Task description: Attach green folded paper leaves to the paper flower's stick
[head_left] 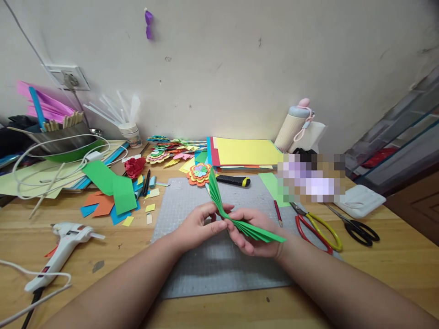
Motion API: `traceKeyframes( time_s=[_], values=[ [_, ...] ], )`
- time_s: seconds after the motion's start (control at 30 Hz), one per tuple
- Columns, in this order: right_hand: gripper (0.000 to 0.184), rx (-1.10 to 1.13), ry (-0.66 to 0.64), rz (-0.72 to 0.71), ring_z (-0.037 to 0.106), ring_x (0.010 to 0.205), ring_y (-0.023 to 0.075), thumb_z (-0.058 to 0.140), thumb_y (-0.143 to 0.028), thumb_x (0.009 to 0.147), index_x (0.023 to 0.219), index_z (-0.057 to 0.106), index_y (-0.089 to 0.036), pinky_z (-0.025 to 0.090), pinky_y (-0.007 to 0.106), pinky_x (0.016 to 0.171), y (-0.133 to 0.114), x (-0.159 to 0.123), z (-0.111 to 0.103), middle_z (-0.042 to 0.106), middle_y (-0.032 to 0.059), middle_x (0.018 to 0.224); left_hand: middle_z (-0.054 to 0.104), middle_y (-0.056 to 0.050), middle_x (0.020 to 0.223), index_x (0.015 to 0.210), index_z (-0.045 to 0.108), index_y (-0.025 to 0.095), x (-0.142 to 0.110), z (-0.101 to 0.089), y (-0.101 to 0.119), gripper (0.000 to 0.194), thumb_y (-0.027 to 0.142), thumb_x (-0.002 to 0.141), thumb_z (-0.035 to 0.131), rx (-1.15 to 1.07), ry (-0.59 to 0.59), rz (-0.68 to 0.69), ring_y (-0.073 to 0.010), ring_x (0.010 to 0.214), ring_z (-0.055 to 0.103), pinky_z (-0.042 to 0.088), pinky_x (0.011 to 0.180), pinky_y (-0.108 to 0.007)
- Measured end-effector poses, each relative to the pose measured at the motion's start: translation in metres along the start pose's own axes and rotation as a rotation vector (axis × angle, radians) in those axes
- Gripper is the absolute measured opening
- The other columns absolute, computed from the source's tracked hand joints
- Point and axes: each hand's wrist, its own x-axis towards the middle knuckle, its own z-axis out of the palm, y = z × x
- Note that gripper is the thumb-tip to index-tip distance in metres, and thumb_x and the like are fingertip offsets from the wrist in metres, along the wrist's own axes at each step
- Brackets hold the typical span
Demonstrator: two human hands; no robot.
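A strip of green pleated paper is bent at its middle into a wide V above the grey cutting mat. My left hand pinches it near the bend, thumb on the near side. Beneath the lower right wing lies my right hand, its thumb and fingers closed on the paper close to the same fold. The other wing points up and away. Just behind it are a layered paper flower and a black and yellow utility knife.
A white glue gun with its cord lies at left, near green paper pieces. Red-yellow scissors, black scissors and a dark red pencil lie at right. Stacked coloured paper and a bottle stand by the wall.
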Motion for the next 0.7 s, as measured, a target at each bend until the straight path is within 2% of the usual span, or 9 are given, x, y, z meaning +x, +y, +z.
traceKeyframes(
  time_s=[0.1,0.23,0.33,0.43,0.53,0.7],
  values=[
    [0.023,0.125,-0.081,0.066,0.053,0.033,0.01,0.036,-0.026,0.079,0.072,0.054,-0.014,0.04,0.014,0.032,-0.002,-0.002,-0.006,0.061,0.0042,0.047,0.066,-0.006,0.093,0.099,0.063,0.016,0.003,0.001,-0.001,0.032,0.037,0.075,0.066,-0.202,0.115,-0.082,-0.019,0.086,0.059,0.045,0.077,-0.03],
    [0.027,0.102,-0.113,0.059,0.057,0.037,0.0112,0.035,-0.031,0.081,0.077,0.055,-0.013,0.042,0.016,0.035,-0.001,-0.003,-0.006,0.064,0.0054,0.052,0.062,-0.001,0.07,0.078,0.064,0.013,0.006,0.003,-0.001,0.024,0.035,0.069,0.071,-0.351,0.214,-0.121,-0.0118,0.065,0.053,0.042,0.065,-0.024],
    [0.033,0.029,-0.082,-0.107,0.062,0.045,0.0141,0.035,-0.04,0.083,0.08,0.056,-0.013,0.047,0.021,0.042,0.0,-0.002,-0.003,0.067,0.0067,0.06,0.059,0.0,0.064,0.076,0.062,0.014,0.007,0.004,-0.004,0.023,0.035,0.07,0.069,-0.435,0.279,-0.125,-0.0103,0.059,0.049,0.037,0.058,-0.023],
    [0.025,-0.056,-0.06,-0.264,0.066,0.052,0.0166,0.042,-0.033,0.081,0.082,0.056,-0.012,0.05,0.026,0.049,0.002,0.0,-0.002,0.068,0.0071,0.066,0.056,0.0,0.062,0.074,0.06,0.014,0.007,0.004,-0.006,0.021,0.035,0.074,0.066,-0.474,0.295,-0.124,-0.0099,0.058,0.045,0.034,0.056,-0.023],
    [0.018,-0.12,-0.052,-0.366,0.067,0.055,0.0163,0.049,-0.027,0.08,0.086,0.057,-0.013,0.051,0.026,0.051,0.005,0.003,0.0,0.068,0.0049,0.069,0.055,0.0,0.062,0.072,0.058,0.015,0.007,0.005,-0.004,0.022,0.035,0.076,0.063,-0.477,0.276,-0.121,-0.0103,0.059,0.045,0.034,0.057,-0.024],
    [0.021,-0.243,0.047,-0.504,0.065,0.052,0.0134,0.057,-0.035,0.083,0.082,0.058,-0.014,0.051,0.023,0.048,0.008,0.006,0.004,0.065,0.0017,0.068,0.054,0.001,0.065,0.071,0.056,0.015,0.006,0.005,-0.001,0.02,0.032,0.077,0.063,-0.471,0.268,-0.065,-0.0103,0.061,0.046,0.035,0.06,-0.024]
  ],
)
